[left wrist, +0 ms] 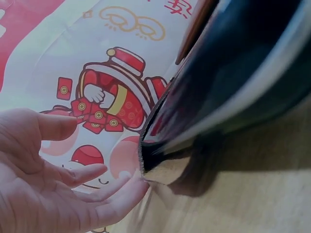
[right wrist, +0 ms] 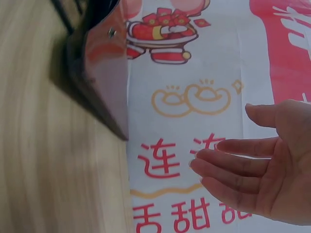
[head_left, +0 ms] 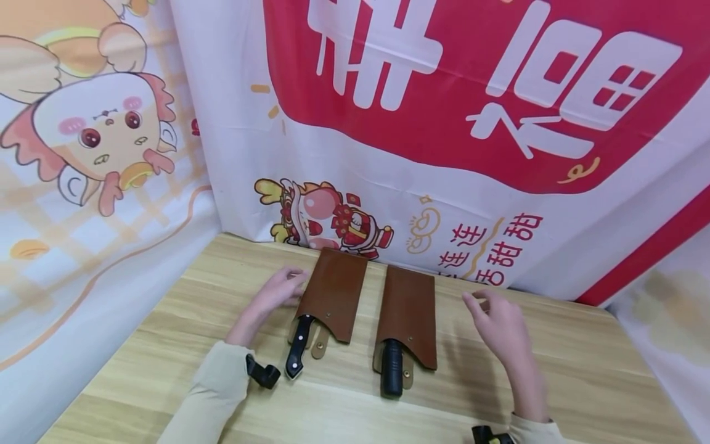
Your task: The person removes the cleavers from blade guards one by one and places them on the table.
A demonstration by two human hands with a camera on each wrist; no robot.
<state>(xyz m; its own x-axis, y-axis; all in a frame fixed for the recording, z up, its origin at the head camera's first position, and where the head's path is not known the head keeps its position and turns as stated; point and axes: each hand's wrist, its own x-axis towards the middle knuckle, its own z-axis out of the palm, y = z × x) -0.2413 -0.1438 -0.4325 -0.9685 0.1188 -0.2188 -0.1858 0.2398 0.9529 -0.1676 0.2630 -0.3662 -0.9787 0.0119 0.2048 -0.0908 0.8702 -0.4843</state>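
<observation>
Two brown sheaths lie side by side on the wooden table. From the left sheath a black riveted knife handle sticks out toward me. The right sheath holds a knife with a plain black handle. Both blades are hidden. My left hand is just left of the left sheath, fingers loosely bent and holding nothing; whether the fingertips touch its edge I cannot tell. To the right of the right sheath, my right hand hovers apart from it, empty, its fingers relaxed in the right wrist view.
Behind the table hangs a white and red printed cloth, close to the sheaths' far ends. Another patterned cloth hangs along the left side. Small snap straps show at the sheath mouths.
</observation>
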